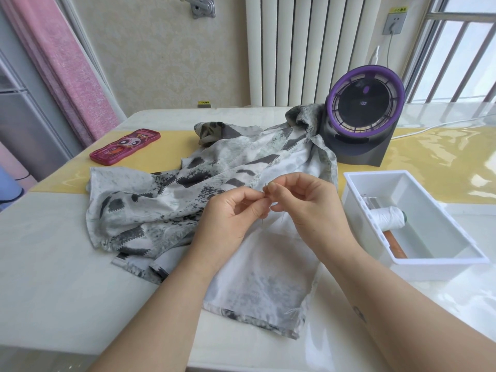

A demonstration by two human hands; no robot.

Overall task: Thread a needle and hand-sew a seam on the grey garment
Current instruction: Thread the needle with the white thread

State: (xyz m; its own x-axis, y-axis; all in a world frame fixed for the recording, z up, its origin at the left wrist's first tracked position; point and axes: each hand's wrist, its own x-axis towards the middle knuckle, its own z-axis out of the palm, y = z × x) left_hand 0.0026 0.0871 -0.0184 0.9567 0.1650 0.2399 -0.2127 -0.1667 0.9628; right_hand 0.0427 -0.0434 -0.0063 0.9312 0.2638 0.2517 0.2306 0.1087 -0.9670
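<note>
Needle (265, 189): upright, eye at far end, pinched mid-shaft by left hand (230, 216).
Right hand (306, 200): just right of eye, fingertips pinching faint thread (282, 218).
Grey garment (188, 200): on table (53, 251), beneath both hands.

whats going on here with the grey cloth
A person is threading a needle over the grey garment spread on the table. The left hand pinches the needle upright; the right hand pinches at its top end, seemingly feeding a faint thread to the eye. A spool of white thread lies in the white tray to the right. No sewing looks begun yet.
</note>
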